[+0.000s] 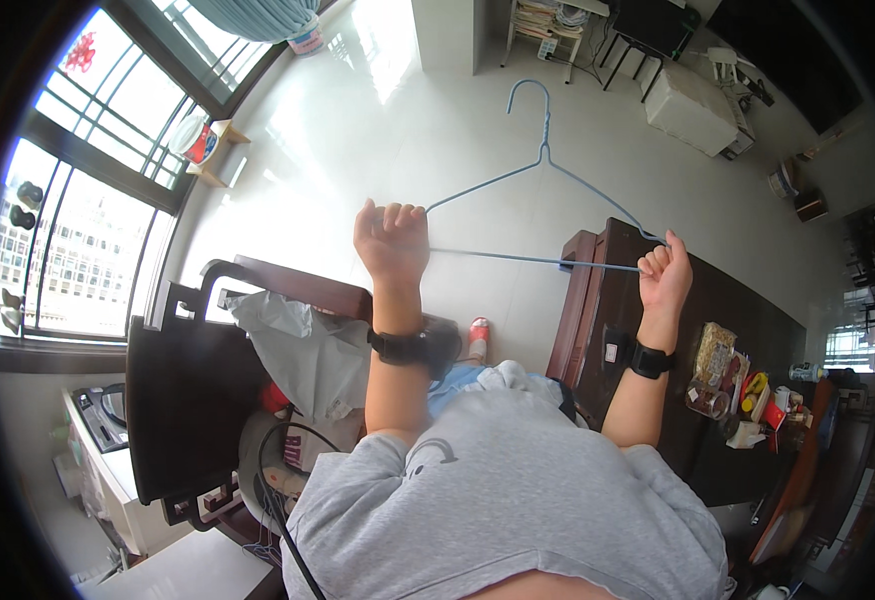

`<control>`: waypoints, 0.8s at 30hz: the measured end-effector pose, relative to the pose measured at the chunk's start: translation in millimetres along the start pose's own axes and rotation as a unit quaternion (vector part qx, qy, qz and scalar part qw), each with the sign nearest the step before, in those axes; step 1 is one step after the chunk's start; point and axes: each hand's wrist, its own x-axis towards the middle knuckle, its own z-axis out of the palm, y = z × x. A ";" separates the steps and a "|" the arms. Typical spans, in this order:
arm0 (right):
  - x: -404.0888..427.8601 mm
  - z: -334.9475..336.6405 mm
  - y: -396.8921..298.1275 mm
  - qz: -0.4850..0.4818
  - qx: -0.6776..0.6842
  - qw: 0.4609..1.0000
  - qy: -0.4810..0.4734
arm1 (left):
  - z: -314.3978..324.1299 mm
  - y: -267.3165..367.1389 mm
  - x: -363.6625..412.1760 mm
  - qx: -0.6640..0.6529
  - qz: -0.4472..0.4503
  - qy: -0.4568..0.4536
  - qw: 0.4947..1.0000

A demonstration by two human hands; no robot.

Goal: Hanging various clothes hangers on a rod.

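Note:
A blue wire clothes hanger [533, 259] is stretched between my two hands, its hook pointing away from me over the pale floor. My left hand [395, 232] is closed round the hanger's left corner, with its fingers curled. The right corner is gripped by my right hand [664, 266], beside the edge of a dark wooden table. Black bands sit on both my wrists, and a dark, blurred object is at the left one.
A dark wooden chair [190, 397] with a grey-white plastic bag [302, 352] stands at left. Food packets and jars [710, 401] lie on the dark table [730, 307] at right. A small wooden stool [216, 154] carries a tub near the windows. A black cable runs beside my left side.

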 end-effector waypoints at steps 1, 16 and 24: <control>5.5 11.3 0.0 -0.010 -0.002 1.000 -0.002 | 5.7 1.5 5.1 0.005 0.010 0.003 1.000; 71.5 62.6 25.3 0.049 -0.003 0.998 -0.039 | 31.5 15.1 37.5 0.064 0.112 -0.048 0.991; 125.9 89.0 26.2 0.077 -0.042 0.993 -0.078 | 20.1 1.4 62.3 0.049 0.165 -0.062 0.983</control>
